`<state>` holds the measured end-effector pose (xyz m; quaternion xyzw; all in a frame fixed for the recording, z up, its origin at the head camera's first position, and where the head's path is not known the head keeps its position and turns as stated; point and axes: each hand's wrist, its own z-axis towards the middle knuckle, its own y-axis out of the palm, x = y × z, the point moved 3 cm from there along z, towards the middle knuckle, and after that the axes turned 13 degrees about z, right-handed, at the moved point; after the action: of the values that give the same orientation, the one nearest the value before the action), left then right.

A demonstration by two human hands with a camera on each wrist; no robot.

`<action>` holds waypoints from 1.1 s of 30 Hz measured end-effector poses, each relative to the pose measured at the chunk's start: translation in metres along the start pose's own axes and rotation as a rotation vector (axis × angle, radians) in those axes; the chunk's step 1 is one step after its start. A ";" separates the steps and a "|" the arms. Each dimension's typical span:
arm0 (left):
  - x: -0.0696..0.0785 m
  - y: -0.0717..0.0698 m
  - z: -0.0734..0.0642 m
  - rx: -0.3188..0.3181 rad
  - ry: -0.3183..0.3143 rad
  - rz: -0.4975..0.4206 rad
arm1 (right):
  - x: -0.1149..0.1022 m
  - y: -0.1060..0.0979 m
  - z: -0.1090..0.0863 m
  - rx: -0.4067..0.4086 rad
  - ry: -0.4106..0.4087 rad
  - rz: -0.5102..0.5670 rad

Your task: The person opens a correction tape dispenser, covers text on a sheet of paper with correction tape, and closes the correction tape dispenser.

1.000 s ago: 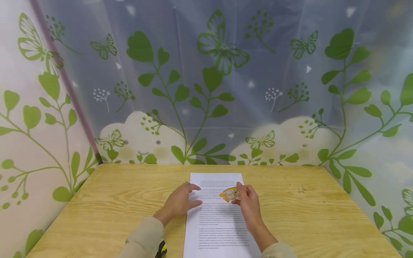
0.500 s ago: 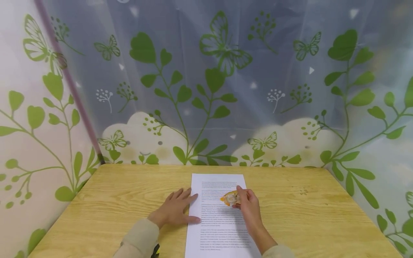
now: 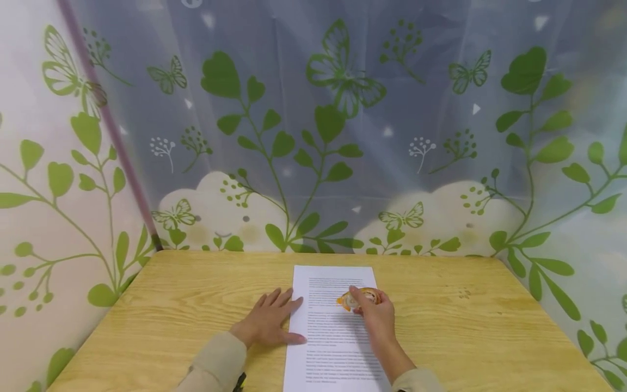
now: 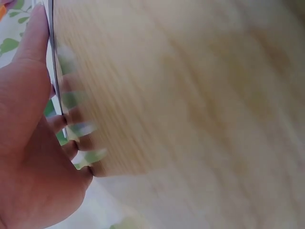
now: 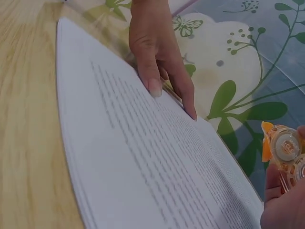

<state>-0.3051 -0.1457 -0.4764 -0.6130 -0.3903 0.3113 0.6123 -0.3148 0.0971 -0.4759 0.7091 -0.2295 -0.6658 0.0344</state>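
A stack of printed paper [image 3: 338,326] lies on the wooden table, its lines of text facing up. My left hand [image 3: 269,320] rests with spread fingers at the stack's left edge; thumb and index finger touch the page. In the left wrist view the same hand [image 4: 33,129] lies along the paper's edge. Between thumb and fingers, my right hand [image 3: 377,321] holds a correction tape [image 3: 349,301] with an orange and clear case, above the upper part of the page. The right wrist view shows the tape's round reels [image 5: 287,144] through the case.
The wooden table [image 3: 465,326] extends to both sides of the paper. Behind it hangs a curtain [image 3: 294,136] printed with leaves and butterflies. A small black and yellow item [image 3: 239,383] shows partly beside the left sleeve.
My left hand has come down from above the paper and flattened at its left edge. The right hand has shifted its grip on the correction tape, its thumb now over the case.
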 end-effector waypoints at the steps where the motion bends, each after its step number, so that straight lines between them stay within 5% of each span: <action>1: 0.000 0.001 0.000 0.000 -0.002 0.002 | 0.001 0.001 0.001 -0.002 0.005 0.029; 4: 0.001 0.003 0.001 0.005 -0.002 0.004 | 0.005 0.005 0.002 -0.029 0.021 0.056; 11: 0.002 0.006 0.000 -0.005 -0.019 0.000 | 0.013 0.018 0.000 -0.123 -0.018 -0.211; 20: 0.000 0.006 0.001 0.009 -0.016 0.006 | 0.025 0.044 0.001 -0.246 -0.119 -0.298; 33: -0.002 0.006 0.002 -0.026 -0.036 -0.003 | 0.036 0.050 0.001 -0.275 -0.195 -0.435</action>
<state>-0.3069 -0.1463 -0.4827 -0.6147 -0.4063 0.3160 0.5976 -0.3294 0.0389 -0.4915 0.6630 0.0184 -0.7475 -0.0359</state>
